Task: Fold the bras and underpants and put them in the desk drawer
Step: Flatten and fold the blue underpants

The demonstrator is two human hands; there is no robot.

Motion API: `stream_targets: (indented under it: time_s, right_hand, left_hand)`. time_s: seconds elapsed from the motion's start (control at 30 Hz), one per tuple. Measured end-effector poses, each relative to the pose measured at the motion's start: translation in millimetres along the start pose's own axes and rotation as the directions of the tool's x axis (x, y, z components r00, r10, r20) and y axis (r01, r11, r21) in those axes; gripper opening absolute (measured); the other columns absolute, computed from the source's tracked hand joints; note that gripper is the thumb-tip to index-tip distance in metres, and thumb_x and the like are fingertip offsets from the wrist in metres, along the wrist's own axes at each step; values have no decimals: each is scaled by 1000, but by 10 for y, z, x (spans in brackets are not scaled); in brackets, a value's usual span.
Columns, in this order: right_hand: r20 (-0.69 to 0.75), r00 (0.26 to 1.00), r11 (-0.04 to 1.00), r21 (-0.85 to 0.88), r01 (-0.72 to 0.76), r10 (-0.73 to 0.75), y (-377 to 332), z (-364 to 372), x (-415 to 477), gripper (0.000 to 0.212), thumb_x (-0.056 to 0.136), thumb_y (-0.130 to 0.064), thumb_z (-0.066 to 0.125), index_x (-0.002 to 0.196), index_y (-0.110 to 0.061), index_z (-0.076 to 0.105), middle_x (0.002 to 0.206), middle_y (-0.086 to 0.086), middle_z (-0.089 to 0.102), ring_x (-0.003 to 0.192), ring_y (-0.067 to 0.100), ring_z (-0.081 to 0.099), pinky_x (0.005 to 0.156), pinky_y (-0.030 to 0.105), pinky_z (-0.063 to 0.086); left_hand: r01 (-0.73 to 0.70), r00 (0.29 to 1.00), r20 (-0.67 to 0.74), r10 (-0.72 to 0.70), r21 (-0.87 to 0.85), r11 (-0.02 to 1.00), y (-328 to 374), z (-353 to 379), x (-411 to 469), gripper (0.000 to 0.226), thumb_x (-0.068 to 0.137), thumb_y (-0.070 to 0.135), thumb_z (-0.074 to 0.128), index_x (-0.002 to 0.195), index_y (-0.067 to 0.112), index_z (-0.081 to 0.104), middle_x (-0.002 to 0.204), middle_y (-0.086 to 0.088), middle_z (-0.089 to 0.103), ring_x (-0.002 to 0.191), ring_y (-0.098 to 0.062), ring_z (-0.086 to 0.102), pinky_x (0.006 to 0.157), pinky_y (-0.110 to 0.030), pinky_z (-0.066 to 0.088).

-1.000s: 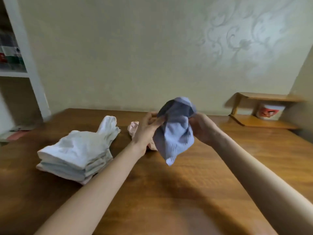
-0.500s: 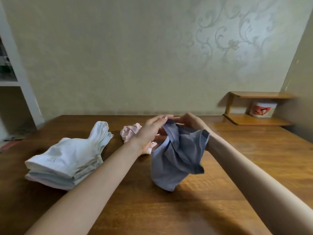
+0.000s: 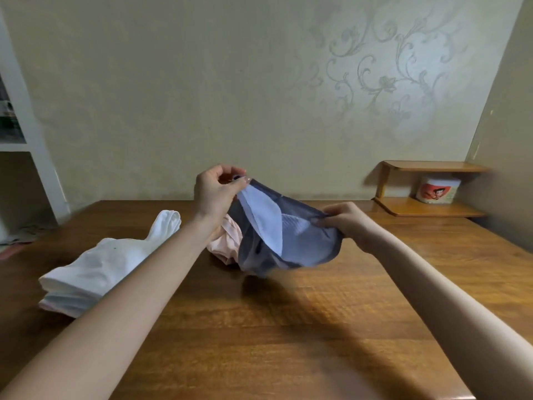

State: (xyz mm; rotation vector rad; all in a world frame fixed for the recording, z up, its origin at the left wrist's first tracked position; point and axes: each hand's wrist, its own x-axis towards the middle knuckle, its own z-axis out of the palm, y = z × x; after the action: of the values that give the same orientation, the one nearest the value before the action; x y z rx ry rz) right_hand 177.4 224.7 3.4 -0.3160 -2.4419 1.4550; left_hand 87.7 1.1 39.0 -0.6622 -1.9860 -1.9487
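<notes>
Blue-grey underpants [image 3: 288,241] hang spread above the wooden desk [image 3: 288,327], pale lining showing. My left hand [image 3: 215,192] pinches the waistband's upper left end, raised above the desk. My right hand [image 3: 343,222] pinches the other end, lower and to the right. A crumpled pink garment [image 3: 226,243] lies on the desk just behind the underpants, partly hidden by them and by my left wrist. A folded stack of white garments [image 3: 98,267] sits at the left of the desk. No drawer is in view.
A small wooden corner shelf [image 3: 427,206] stands at the desk's back right with a white tub [image 3: 437,190] on it. A white bookcase [image 3: 31,157] rises at the far left. The wall runs along the desk's far edge.
The underpants were a bunched wad held between both hands. My hands have moved apart, left one up and right one out, stretching the waistband open.
</notes>
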Motion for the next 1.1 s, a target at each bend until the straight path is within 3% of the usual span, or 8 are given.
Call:
stream_targets:
  time_s: [0.1,0.23,0.37,0.53,0.7,0.93,1.0,1.1]
  right_hand:
    - [-161,987,1000,20,-21,24,-146,-176,32,15,81,3,63,93,-5,70,77,6,64,69,15,58,53,15,48]
    - [-231,962,984,135,-117,146,-393,-517,123,19,80,11,50,81,-1,65,66,11,53,42,14,52,34,17,42]
    - [-87,963,922,320,-216,256,-478,-748,198,25,82,4,32,74,-7,52,54,1,40,33,8,39,31,14,32]
    - [-86,945,848,473,-239,315,-387,-925,243,35,86,-1,33,53,-12,39,45,3,34,36,13,31,36,18,30]
    - [84,915,869,288,-402,395,-350,-691,213,22,91,-6,43,72,-9,53,34,-2,40,25,5,37,27,15,31]
    - [254,961,894,399,-204,106,-642,-251,186,23,96,-4,40,91,-7,62,68,7,53,44,7,52,39,15,45]
    - [119,993,982,184,-41,19,-628,-260,175,25,91,3,44,91,-10,64,73,7,62,56,11,59,48,19,51]
    - [-9,950,888,-359,288,-311,-623,-300,126,42,78,11,53,106,-18,64,105,3,67,79,3,58,71,20,48]
  left_hand:
    - [-139,989,17,145,421,896,-20,-128,56,11,78,13,73,83,6,68,77,-2,63,69,-13,54,60,-20,40]
    - [7,981,138,-139,684,729,13,-298,288,19,79,26,73,79,8,67,72,-5,62,66,-18,55,63,-26,42]
    - [472,787,238,-569,361,804,71,-391,456,31,91,13,50,61,10,53,43,1,44,26,-3,33,28,-11,26]
    - [733,616,481,-624,-60,678,-21,-558,467,50,96,19,44,47,16,37,39,5,37,27,-2,29,28,-9,19]
    - [331,822,418,-386,201,922,-75,-268,119,17,94,27,54,82,15,54,69,3,69,53,-6,54,46,-16,40]
    - [-74,642,757,-118,214,974,70,525,-412,41,85,11,66,122,5,49,110,-8,62,91,-17,62,63,-16,51]
    - [-94,670,735,-102,221,971,38,540,-385,33,84,12,68,115,5,57,107,-12,65,93,-19,61,75,-26,52]
    - [-43,736,665,-127,233,971,78,442,-265,13,85,16,67,94,9,61,82,-10,62,65,-15,58,55,-20,46]
